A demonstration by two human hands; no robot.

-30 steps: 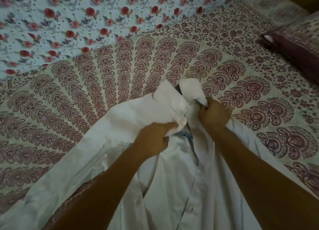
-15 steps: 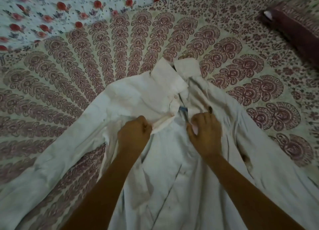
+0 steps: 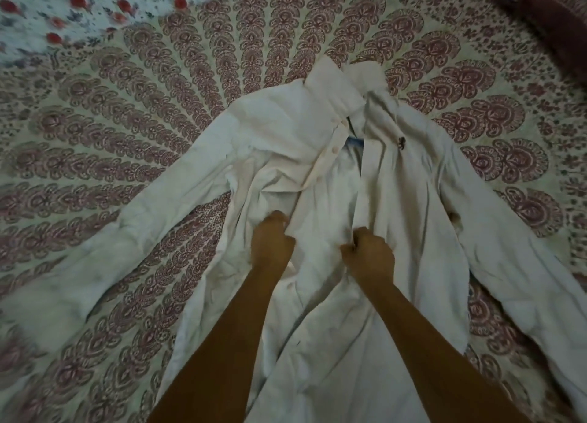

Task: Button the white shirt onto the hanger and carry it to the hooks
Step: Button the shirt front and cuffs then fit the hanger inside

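Observation:
The white shirt (image 3: pixel 286 130) lies front up and unbuttoned on the bed, collar pointing away from me, sleeves spread to both sides. A bit of the blue hanger (image 3: pixel 353 142) shows in the gap below the collar; the remainder is hidden inside the shirt. My left hand (image 3: pixel 272 244) grips the left front edge, the one with the buttons, around mid-chest. My right hand (image 3: pixel 368 255) grips the right front edge at the same height. The two edges lie apart between my fists.
The patterned maroon and cream bedspread (image 3: pixel 158 82) covers the bed all around the shirt. A white sheet with red flowers (image 3: pixel 63 15) lies at the far left. A dark maroon pillow (image 3: pixel 546 15) sits at the far right corner.
Both hands have slid down from the collar to mid-chest along the front edges. The shirt now lies flatter and more spread out.

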